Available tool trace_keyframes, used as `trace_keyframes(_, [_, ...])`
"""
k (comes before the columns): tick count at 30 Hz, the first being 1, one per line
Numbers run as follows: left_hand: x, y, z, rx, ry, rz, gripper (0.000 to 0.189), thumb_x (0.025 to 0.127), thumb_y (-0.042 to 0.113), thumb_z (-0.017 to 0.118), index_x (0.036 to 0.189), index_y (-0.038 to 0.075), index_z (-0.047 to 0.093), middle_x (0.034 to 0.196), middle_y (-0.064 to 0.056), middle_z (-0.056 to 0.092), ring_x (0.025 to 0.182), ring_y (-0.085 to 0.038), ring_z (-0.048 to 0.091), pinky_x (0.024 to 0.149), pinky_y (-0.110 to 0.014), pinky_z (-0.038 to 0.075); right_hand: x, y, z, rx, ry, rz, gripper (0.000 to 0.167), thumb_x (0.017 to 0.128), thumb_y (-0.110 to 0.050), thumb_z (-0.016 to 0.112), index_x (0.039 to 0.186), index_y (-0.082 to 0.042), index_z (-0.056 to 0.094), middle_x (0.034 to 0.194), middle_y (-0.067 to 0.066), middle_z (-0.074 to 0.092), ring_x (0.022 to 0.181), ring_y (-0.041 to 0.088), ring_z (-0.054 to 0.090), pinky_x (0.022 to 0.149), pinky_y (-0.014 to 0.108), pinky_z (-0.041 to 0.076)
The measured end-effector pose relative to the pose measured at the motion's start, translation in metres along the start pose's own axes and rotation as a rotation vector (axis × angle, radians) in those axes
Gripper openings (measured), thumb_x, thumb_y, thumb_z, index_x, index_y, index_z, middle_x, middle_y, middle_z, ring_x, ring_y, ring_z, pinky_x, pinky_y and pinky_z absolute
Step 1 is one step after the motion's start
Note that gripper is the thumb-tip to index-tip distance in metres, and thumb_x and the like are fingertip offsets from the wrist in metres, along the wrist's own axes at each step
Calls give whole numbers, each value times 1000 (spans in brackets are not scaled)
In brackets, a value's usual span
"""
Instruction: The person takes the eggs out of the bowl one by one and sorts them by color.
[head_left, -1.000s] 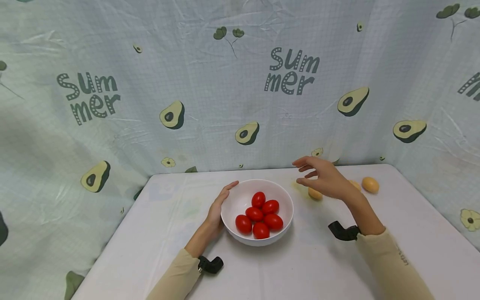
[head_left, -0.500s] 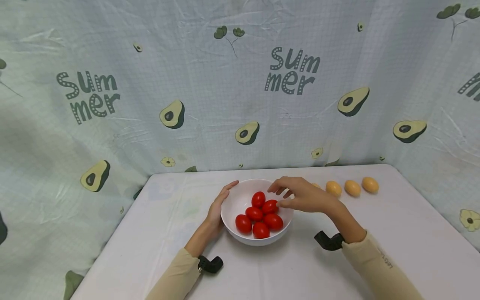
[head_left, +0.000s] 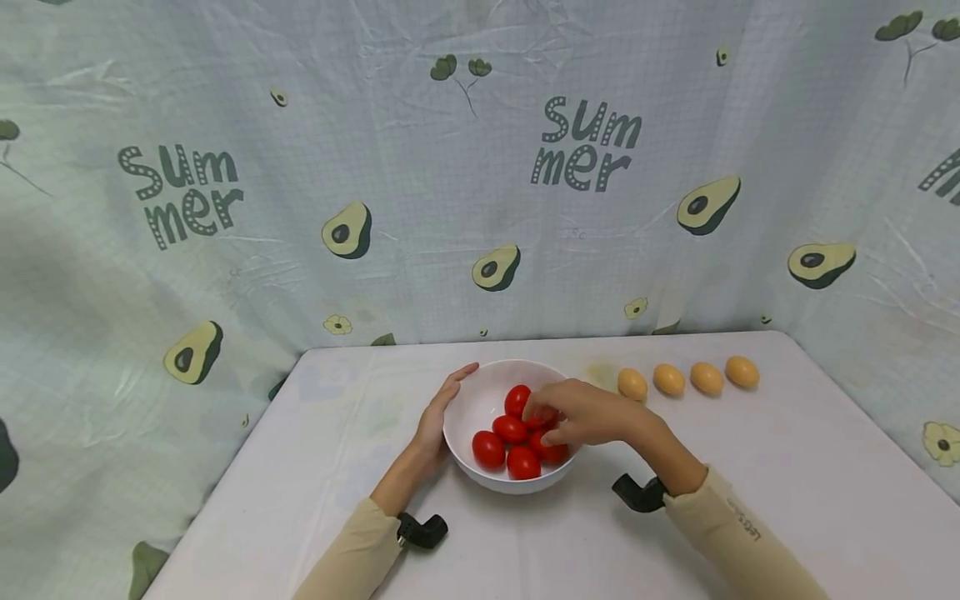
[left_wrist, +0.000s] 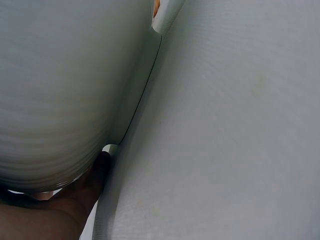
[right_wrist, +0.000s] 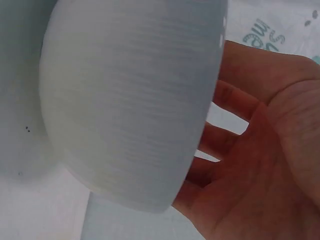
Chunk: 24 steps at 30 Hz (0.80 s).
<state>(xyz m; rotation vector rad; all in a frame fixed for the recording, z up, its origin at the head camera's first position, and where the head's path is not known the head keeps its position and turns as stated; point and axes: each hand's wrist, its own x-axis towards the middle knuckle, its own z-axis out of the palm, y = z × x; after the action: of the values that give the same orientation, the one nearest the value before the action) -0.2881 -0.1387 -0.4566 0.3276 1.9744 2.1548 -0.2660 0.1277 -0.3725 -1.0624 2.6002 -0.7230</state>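
A white bowl (head_left: pixel 468 392) holds several small, glossy red tomatoes (head_left: pixel 488 450). My left hand (head_left: pixel 433 421) lies against the bowl's left outer side, fingers stretched along it up to the rim. Seen from the left wrist, its thumb (left_wrist: pixel 95 175) rests low beside the bowl's wall. My right hand (head_left: pixel 588 412) reaches over the right rim, fingers curled down around a red tomato (head_left: pixel 542 419). From the right wrist, the bowl's outer wall (right_wrist: pixel 130 100) covers the fingertips of the right hand (right_wrist: pixel 250 145) and hides the tomatoes.
Several yellow, egg-shaped tomatoes (head_left: pixel 669 380) stand in a row at the table's back right. The bowl stands mid-table on a white cover (head_left: pixel 360 400). Behind rises a pale curtain (head_left: pixel 420 167) printed with avocados.
My right hand has come from the yellow row leftward to the bowl, then lower among the red tomatoes, its fingers closing around one. My left hand and the bowl stay put.
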Motion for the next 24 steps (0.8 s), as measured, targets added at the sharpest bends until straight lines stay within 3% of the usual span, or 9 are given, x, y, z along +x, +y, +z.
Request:
trace_keyframes(12, [0,0,1,-12,-5,8,53,111,34,23,161,22,35,170,2,29,154,-27,33,130,-49,25,5,-3,8,-57,-73,37,28,85,-8,82,110,-15,73,102,-4,67,99,16,60,83,28,58])
trace_keyframes(24, [0,0,0,-23,-14,11,52,111,34,23,160,23,36,170,2,28,157,-27,28,130,-50,22,9,-15,19,-89,-65,196,31,77,-8,88,100,-19,70,95,-6,67,94,16,58,80,36,62])
